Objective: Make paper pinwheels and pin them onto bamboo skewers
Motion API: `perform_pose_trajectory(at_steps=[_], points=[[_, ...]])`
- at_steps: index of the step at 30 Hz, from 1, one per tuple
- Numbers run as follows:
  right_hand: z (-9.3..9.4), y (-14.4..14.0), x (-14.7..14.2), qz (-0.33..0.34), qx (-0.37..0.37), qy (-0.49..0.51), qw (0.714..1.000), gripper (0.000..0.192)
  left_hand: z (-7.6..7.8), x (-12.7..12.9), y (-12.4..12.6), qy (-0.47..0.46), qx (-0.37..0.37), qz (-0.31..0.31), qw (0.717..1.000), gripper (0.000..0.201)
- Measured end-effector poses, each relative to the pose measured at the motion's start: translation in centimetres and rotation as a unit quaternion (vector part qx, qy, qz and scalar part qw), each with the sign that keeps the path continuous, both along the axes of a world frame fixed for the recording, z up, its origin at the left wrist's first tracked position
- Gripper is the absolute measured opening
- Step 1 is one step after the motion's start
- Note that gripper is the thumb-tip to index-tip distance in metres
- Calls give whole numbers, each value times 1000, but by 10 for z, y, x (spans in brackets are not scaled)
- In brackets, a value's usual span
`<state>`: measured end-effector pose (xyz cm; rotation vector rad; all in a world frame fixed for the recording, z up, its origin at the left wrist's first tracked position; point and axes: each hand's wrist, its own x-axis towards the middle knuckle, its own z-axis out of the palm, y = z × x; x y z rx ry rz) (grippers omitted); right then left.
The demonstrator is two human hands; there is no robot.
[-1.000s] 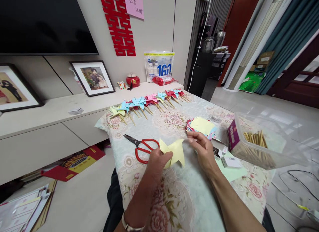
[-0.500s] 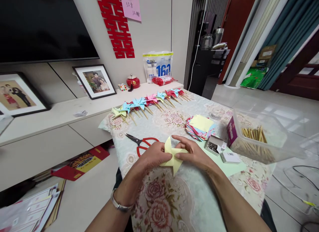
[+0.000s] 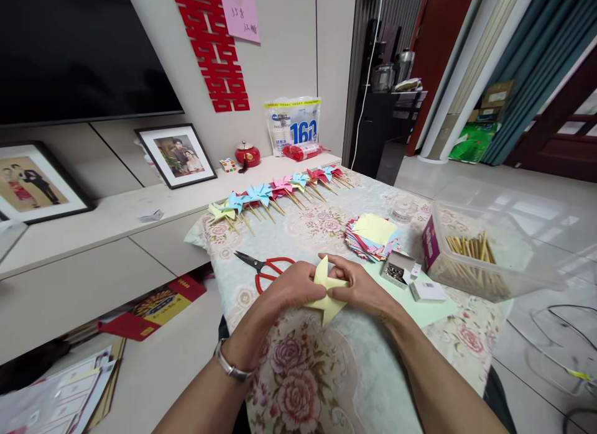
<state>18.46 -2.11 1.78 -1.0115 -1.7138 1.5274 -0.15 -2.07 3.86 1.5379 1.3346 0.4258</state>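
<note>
Both hands hold a folded yellow paper pinwheel (image 3: 326, 300) just above the floral tablecloth (image 3: 326, 372). My left hand (image 3: 291, 288) grips its left side, thumb on the centre. My right hand (image 3: 361, 288) pinches the centre from the right. Red-handled scissors (image 3: 265, 267) lie just left of my left hand. A stack of coloured paper squares (image 3: 373, 235) sits beyond my right hand, next to a small open box of pins (image 3: 396, 271).
A row of finished pinwheels on sticks (image 3: 275, 194) lines the table's far edge. A clear plastic tub of wooden sticks (image 3: 476, 253) stands at right, with a small white box (image 3: 426, 291) and a green sheet (image 3: 433, 309) before it. A low TV cabinet (image 3: 93, 235) runs along the left.
My right hand came back from the paper stack and joined the left on the yellow pinwheel. Both hands now press its centre.
</note>
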Motion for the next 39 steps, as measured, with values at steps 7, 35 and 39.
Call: perform_pose_trajectory(at_steps=[7,35,39], points=[[0,1,-1,-18,0,6,1000,79,2,1,4,-12,2,-12,1000,13],[-5,6,-8,-131,-53,162,977,66,-35,44,-21,-331,9,339,881,33],[-2,8,-3,-103,-27,143,984,52,-39,37,-22,-360,3,328,874,33]])
